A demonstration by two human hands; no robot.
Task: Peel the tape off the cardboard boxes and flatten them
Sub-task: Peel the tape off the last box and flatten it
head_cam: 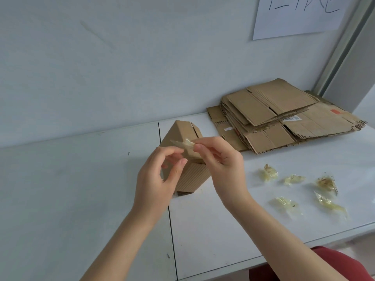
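Observation:
A small cardboard box [183,134] stands tilted on the white table [81,189], behind my two hands. My right hand [221,161] pinches a crumpled strip of clear yellowish tape [183,144] between thumb and fingertips, just in front of the box's upper face. My left hand [160,179] hovers beside it with fingers loosely curled and thumb raised, holding nothing that I can see. The box's lower part is partly hidden by both hands.
A stack of flattened cardboard boxes [284,116] lies at the back right against the wall. Several crumpled tape wads [267,172] are scattered on the table to the right. A paper sign [300,15] hangs on the wall. The table's front edge runs at the lower right.

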